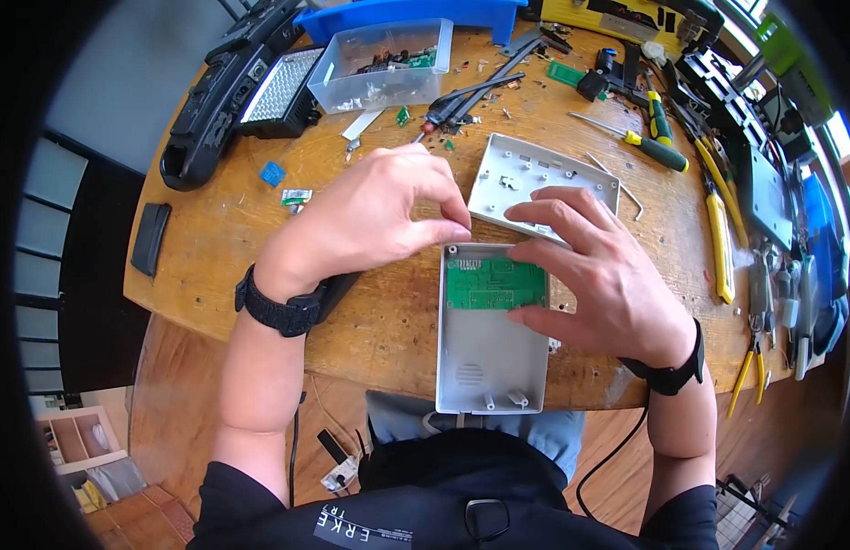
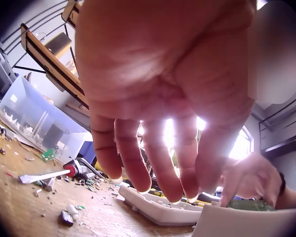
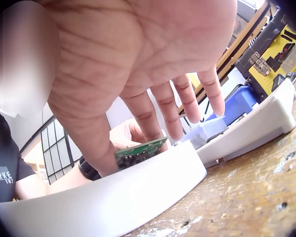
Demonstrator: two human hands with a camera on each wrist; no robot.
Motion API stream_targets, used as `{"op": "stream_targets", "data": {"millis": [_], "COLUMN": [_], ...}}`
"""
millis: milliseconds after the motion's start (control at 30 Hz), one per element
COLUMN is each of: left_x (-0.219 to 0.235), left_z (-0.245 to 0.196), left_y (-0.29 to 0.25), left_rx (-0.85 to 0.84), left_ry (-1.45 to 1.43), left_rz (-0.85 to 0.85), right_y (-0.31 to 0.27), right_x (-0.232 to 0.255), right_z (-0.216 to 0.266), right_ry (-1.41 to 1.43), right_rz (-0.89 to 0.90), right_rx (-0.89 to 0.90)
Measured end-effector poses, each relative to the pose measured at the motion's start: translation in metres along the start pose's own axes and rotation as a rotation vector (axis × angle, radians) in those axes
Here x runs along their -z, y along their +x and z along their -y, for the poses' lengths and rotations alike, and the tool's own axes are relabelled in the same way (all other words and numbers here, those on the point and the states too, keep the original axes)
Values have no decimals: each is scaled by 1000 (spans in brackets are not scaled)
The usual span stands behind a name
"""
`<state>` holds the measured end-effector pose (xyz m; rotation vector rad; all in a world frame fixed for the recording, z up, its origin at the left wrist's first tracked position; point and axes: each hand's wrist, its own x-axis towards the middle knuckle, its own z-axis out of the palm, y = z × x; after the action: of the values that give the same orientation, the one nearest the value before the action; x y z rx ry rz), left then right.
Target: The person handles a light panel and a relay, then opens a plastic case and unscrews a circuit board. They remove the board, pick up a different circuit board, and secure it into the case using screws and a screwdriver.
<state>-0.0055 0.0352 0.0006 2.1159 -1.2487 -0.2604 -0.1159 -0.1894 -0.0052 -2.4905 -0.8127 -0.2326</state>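
Observation:
A green circuit board (image 1: 484, 282) lies at the far end of a light grey plastic housing half (image 1: 493, 353) by the table's front edge. My right hand (image 1: 613, 280) pinches the board between thumb and index finger, and in the right wrist view the board (image 3: 143, 150) shows tilted at the housing rim. Over the housing's far left corner hovers my left hand (image 1: 374, 211), fingers loosely bent, thumb and index tips close together. No object shows in its fingers in the left wrist view. Just beyond lies the other housing half (image 1: 493, 183), inside face up, partly behind the right fingers.
A clear plastic bin (image 1: 379, 82) of small parts stands at the back. Screwdrivers (image 1: 658, 151), yellow-handled pliers (image 1: 723, 238) and other tools line the right side. Small scraps litter the wood table (image 1: 370, 321). A black case (image 1: 214, 119) stands at the far left.

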Motion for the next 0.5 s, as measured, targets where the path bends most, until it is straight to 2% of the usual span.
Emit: {"op": "stream_targets", "data": {"millis": [67,367,500], "left_x": [-4,-9,-17], "left_z": [4,2,6], "left_y": [0,-5,-7], "left_rx": [-28,-4,-94], "left_ry": [23,-56,-1], "left_rz": [18,11,-24], "right_y": [1,6,6], "right_x": [-2,-2,-2], "right_z": [0,7,9], "right_ry": [-8,-105,-141], "right_rz": [5,116,158], "right_rx": [30,-54,-107]}}
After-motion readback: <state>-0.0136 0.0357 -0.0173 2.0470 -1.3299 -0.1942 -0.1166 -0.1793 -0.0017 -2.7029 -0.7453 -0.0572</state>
